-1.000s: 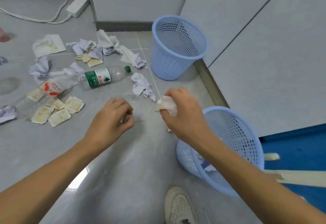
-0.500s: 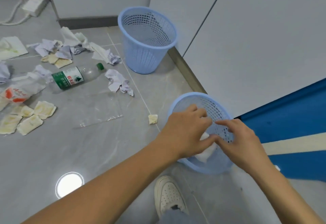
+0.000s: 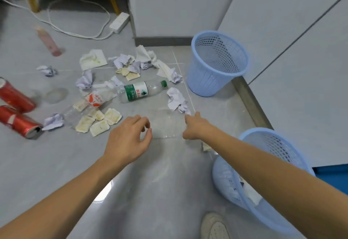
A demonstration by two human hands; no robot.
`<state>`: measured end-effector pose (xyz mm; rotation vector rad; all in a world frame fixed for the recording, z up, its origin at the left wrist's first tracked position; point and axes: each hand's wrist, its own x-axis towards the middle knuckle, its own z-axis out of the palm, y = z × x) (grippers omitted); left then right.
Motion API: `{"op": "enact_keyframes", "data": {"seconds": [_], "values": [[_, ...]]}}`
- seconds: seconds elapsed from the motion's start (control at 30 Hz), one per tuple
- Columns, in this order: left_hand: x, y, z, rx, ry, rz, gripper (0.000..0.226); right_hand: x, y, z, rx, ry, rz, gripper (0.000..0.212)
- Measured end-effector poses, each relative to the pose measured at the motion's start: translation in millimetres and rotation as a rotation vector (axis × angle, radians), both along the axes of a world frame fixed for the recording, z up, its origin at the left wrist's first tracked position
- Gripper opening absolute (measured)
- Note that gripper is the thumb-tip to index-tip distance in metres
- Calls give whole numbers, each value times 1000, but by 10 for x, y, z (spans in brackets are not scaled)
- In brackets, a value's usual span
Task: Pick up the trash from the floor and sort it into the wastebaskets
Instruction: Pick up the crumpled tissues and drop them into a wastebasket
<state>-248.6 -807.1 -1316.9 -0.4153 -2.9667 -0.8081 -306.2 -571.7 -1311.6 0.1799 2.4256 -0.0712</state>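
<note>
both hands reach out low over the grey floor (image 3: 56,163). the left hand (image 3: 128,140) hangs above the near left edge of a clear plastic bag (image 3: 165,124) lying flat on the tiles, its fingers loosely curled and thumb near the fingertips, its grip empty. the right hand (image 3: 197,127) stretches toward the bag's right edge, fingers pointing away, tips just beside a crumpled white paper (image 3: 177,101); whether they touch it or the bag i cannot tell, and no closed grip shows.

the trash is spread to the left and far side: a clear bottle with a green label (image 3: 141,91) lying on its side, a flattened bottle with a red and white label (image 3: 90,103), several yellowish square packets (image 3: 99,122), more paper wads and tissues (image 3: 145,60), two red cans (image 3: 17,110) at the left edge and a pink bottle (image 3: 49,41) farther off.

one blue wastebasket (image 3: 216,80) stands upright by the wall on the far right. a second blue wastebasket (image 3: 273,201) is tilted at the near right, with white paper inside. a small scrap (image 3: 206,147) lies on the floor beside it, under the right forearm. a white shoe (image 3: 214,227) shows at the bottom edge.
</note>
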Motion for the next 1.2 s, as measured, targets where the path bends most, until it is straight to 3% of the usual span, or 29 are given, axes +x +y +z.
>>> {"op": "enact_keyframes", "data": {"seconds": [0.13, 0.3, 0.43, 0.67, 0.8, 0.97, 1.07, 1.2], "values": [[173, -712, -289, -114, -90, 144, 11, 135, 195, -671, 256, -141, -73, 80], [333, -1359, -596, -223, -245, 310, 30, 215, 348, -1085, 372, -5, -69, 59], [266, -1559, -818, -253, -256, 413, 45, 188, 323, -1167, 392, 83, -2, 52], [-195, -1316, -1084, -293, -131, 237, 41, -108, 56, -955, 198, 77, 15, 41], [-325, -1224, -1288, -321, -178, 235, 30, -142, -301, -691, -14, 255, 150, 27], [-335, -1200, -1323, -283, -157, 223, 10, 118, -709, -357, -311, 429, 308, 33], [-254, -1051, -1155, -254, -205, 151, 14, 272, -685, -131, -413, 551, 328, 34], [-207, -348, -420, -38, -125, -79, 20, 575, -265, 482, -471, 768, 206, 31]]}}
